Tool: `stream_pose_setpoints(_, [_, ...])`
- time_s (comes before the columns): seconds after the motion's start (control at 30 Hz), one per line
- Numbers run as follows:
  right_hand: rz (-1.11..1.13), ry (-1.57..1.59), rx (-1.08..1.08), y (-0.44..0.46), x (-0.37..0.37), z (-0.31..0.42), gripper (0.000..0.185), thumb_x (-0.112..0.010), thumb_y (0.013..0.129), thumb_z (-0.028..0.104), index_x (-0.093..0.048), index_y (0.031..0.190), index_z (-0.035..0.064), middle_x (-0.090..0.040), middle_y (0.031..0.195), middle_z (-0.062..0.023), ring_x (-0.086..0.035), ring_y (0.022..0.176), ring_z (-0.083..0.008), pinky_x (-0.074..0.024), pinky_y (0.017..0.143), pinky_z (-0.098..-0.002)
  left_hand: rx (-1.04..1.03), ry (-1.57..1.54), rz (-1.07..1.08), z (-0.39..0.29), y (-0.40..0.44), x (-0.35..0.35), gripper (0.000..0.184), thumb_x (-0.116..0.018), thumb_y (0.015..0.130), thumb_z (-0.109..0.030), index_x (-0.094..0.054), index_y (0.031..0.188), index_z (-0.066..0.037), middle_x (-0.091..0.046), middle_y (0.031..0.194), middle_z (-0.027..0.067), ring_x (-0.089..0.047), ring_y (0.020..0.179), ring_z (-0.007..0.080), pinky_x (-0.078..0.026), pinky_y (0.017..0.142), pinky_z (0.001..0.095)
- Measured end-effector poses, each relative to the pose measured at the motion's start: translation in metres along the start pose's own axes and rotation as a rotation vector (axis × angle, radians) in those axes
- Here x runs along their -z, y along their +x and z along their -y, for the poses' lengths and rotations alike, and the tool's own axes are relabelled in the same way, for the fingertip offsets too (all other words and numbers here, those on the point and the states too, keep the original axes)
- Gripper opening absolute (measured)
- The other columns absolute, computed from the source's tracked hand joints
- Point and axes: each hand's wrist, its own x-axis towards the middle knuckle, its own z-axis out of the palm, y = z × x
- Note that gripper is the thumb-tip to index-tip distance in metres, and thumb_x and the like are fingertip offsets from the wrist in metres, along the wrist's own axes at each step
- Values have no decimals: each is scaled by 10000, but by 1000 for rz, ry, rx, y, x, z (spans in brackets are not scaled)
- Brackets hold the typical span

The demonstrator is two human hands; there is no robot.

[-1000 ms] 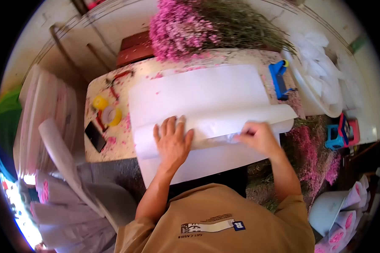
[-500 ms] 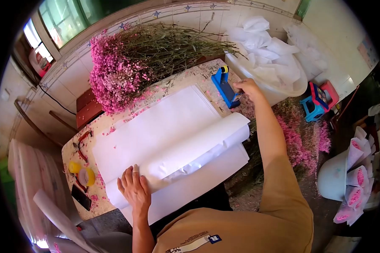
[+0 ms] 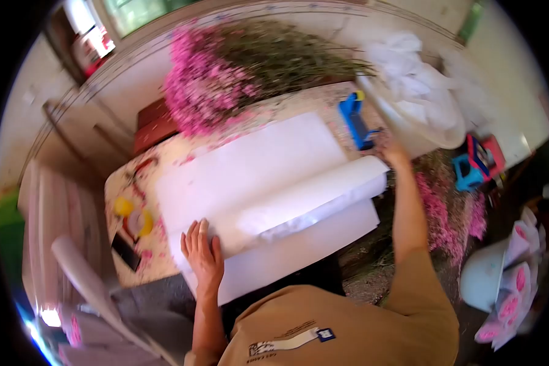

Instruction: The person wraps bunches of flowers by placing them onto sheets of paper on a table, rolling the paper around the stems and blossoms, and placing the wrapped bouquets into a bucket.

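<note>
My left hand (image 3: 202, 256) lies flat on the near left end of a white paper roll (image 3: 311, 198), its fingers stretched out. The roll is a partly rolled sheet on top of flat white paper sheets (image 3: 256, 149). At the table's right edge, my right hand (image 3: 391, 151) is beside the near end of a blue tape dispenser (image 3: 357, 122) and just above the right end of the roll. Motion blur smears its fingers. I cannot make out whether they hold anything or touch the dispenser.
Pink flowers (image 3: 204, 82) with long stems lie at the table's back. Yellow tape rolls (image 3: 123, 206) and a phone (image 3: 126, 252) lie left. A white tub (image 3: 445, 137) of crumpled white material stands back right. Wrapped bouquets (image 3: 509, 308) are in a bucket (image 3: 479, 274) at right.
My right hand has come off the near end of the tape dispenser and moved slightly toward the roll. My left hand stays on the paper. The whole view has shifted.
</note>
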Motion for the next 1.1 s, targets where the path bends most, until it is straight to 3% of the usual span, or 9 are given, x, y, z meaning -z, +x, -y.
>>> stream_pose_setpoints(0.03, [55,-262,81,-24,29,41,252,-707,903,203,-746,972,-37,-757,906,-180,-704,811,-288,-550,769,-449,60,48,-42,12,-9,4,474,-595,982,-142,-512,1429,-9,-569,1402,183,-482,1361,359,-255,1182,538])
stream_pose_setpoints(0.1, [-64,71,231,-4,10,-33,219,-703,915,160,-738,916,-56,-729,765,-121,-666,672,-229,-535,622,-393,220,-49,-261,36,-29,5,555,-680,948,-210,-503,1426,10,-563,1388,195,-475,1350,402,-282,1170,532])
stream_pose_setpoints(0.17, [31,355,4,-61,48,51,209,-714,966,206,-701,854,29,-578,615,18,-520,529,-92,-412,512,-252,557,-210,-332,55,-57,5,645,-769,898,-279,-505,1406,17,-555,1359,209,-489,1304,399,-332,1139,491])
stream_pose_setpoints(0.23, [1,558,23,-121,30,120,198,-712,974,212,-681,846,64,-566,615,24,-501,514,-87,-415,502,-245,765,-487,-280,68,-70,11,476,-821,882,-284,-629,1201,13,-663,1068,129,-592,1003,214,-458,941,347])
stream_pose_setpoints(0.33, [319,791,6,-210,-39,214,160,-698,980,185,-698,913,39,-633,691,-22,-575,559,-105,-474,525,-253,902,-936,-385,75,-70,6,258,-773,952,-235,-688,1006,3,-628,831,-36,-510,748,47,-413,685,224])
stream_pose_setpoints(0.5, [994,747,214,-316,-120,365,263,-692,991,211,-709,875,-24,-702,717,-80,-696,623,-144,-547,581,-264,873,-1092,-416,80,-59,13,202,-733,985,-190,-694,915,-5,-604,805,-55,-493,749,43,-390,681,215])
stream_pose_setpoints(0.77, [543,-268,814,-322,-190,402,433,-721,919,380,-728,708,2,-709,695,-186,-727,663,-309,-559,607,-425,847,-1215,-387,86,-56,7,207,-738,982,-198,-691,899,-14,-621,814,-48,-485,746,41,-402,697,213])
stream_pose_setpoints(0.9, [570,-346,937,-320,-174,389,432,-775,855,414,-733,675,24,-709,696,-191,-723,685,-345,-561,641,-455,858,-1232,-378,86,-54,6,185,-726,988,-185,-684,894,-30,-636,834,-37,-506,755,46,-409,707,214])
stream_pose_setpoints(1.1, [400,-182,965,-306,-178,414,592,-840,749,438,-708,1112,-10,-746,958,-188,-736,888,-328,-560,735,-447,851,-1178,-384,83,-54,8,173,-715,990,-188,-679,888,-53,-629,826,-36,-498,749,54,-397,708,222])
